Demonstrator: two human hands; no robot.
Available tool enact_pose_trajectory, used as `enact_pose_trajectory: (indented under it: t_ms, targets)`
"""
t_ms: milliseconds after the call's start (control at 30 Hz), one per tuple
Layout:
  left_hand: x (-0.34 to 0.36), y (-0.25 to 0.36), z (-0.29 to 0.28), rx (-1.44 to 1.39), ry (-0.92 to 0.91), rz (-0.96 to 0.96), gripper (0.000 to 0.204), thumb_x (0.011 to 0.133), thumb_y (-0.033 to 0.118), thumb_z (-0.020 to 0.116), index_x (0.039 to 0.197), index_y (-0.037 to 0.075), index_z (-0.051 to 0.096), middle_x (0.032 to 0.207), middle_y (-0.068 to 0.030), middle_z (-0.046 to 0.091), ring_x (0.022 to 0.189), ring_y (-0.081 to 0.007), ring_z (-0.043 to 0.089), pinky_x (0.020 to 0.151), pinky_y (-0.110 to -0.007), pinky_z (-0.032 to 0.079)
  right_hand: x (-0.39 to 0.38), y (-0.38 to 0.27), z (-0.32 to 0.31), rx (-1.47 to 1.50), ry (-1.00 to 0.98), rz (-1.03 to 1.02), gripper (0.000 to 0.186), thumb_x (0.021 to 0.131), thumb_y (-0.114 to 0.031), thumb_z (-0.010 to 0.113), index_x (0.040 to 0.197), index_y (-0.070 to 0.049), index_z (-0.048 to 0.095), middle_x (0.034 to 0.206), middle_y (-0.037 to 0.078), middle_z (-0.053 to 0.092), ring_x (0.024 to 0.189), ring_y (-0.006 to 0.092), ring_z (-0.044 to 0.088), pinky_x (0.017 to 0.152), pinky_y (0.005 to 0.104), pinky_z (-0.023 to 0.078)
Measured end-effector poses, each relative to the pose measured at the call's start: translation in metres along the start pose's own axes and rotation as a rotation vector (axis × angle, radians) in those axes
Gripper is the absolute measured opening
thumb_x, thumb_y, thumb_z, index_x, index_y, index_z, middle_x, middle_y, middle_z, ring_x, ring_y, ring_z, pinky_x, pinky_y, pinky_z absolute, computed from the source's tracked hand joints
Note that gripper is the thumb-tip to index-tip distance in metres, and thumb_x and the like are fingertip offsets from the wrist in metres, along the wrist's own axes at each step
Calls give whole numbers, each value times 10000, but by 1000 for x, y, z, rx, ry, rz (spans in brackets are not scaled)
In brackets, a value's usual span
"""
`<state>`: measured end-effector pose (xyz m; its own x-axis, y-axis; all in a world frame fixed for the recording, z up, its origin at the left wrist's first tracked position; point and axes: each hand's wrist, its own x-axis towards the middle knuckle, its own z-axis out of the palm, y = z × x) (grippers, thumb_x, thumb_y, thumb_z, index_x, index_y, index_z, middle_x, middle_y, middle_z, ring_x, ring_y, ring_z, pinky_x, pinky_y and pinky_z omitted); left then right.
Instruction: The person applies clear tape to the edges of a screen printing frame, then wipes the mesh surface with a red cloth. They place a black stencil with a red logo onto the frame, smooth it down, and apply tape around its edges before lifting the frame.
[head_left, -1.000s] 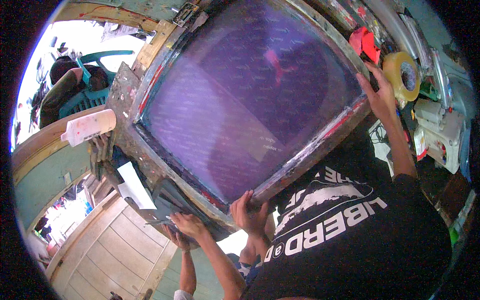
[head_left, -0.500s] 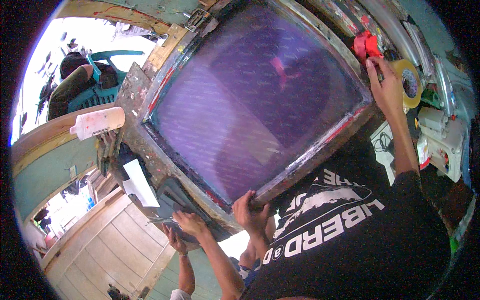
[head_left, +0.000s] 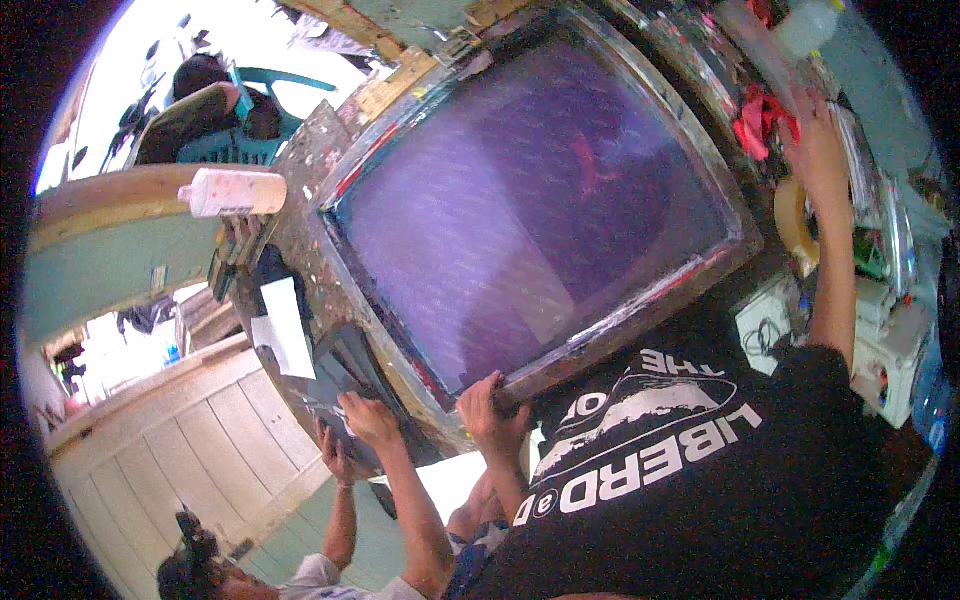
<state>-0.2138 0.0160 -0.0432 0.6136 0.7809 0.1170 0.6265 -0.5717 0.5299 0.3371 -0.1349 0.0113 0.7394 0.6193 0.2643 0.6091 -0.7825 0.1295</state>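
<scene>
A framed printing screen point(head_left: 590, 290) with purple mesh lies before me, its wooden rim smeared with red, white and dark paint. At its near left corner, my left hand point(head_left: 493, 415) is closed over the rim, fingertips on top. My right arm reaches to the far right; my right hand point(head_left: 818, 140) is blurred there, beside a crumpled red thing point(head_left: 762, 122), perhaps cloth or tape. Whether those fingers hold anything does not show. Just below that hand stands a roll of yellowish tape point(head_left: 793, 225), seen edge-on.
A paint-stained plastic bottle point(head_left: 235, 192) lies left of the screen. White paper point(head_left: 283, 330) sits near a dark board. At the lower left, another person's hands point(head_left: 370, 420) are at a dark flat thing. A white case point(head_left: 880, 330) and clear rolls crowd the right; a hinge clamp point(head_left: 460, 45) holds the far edge.
My right hand has moved farther out, past the red thing it was touching, and is now blurred. My left hand stays on the rim. The view has shifted, bringing the other person's cap into sight.
</scene>
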Motion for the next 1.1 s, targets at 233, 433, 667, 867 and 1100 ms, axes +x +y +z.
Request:
enact_pose_trajectory:
  t_ms: [233,433,667,867,1100]
  targets:
    - [-11,10,-10,-42,74,-50,693,549,18,880,1204,76,660,1057,-107,689,1006,-329,644,900,-445,461,-71,-75,-22,488,-295,-106,520,990,-375,635,1417,-85,576,1407,212,581,1309,389,547,1124,458,415]
    - [-4,0,-4,9,34,-103,636,567,35,899,1160,84,672,1087,-117,691,1045,-339,626,925,-443,472,-118,-78,1,709,-189,-87,654,991,-353,640,1538,-67,424,1446,261,537,1339,428,509,1132,494,395]
    - [2,14,-10,-47,38,-170,613,594,46,891,1167,75,675,1070,-97,685,1040,-329,614,929,-428,469,-131,-74,-1,693,-270,-142,701,992,-391,638,1562,-68,388,1510,268,459,1393,442,452,1169,492,363]
    - [-2,11,-11,-47,97,-110,544,612,55,888,1121,69,697,1041,-107,686,1010,-329,616,890,-422,478,-135,-66,-5,669,-312,-185,857,874,-486,759,1564,-122,404,1584,252,363,1441,451,386,1182,518,344]
    - [9,38,-59,-23,154,-54,542,621,156,917,1111,65,706,1044,-100,697,983,-305,629,878,-411,475,-120,-52,-61,595,-19,-617,1000,599,-515,938,1432,-120,551,1552,180,449,1449,400,395,1158,566,357]
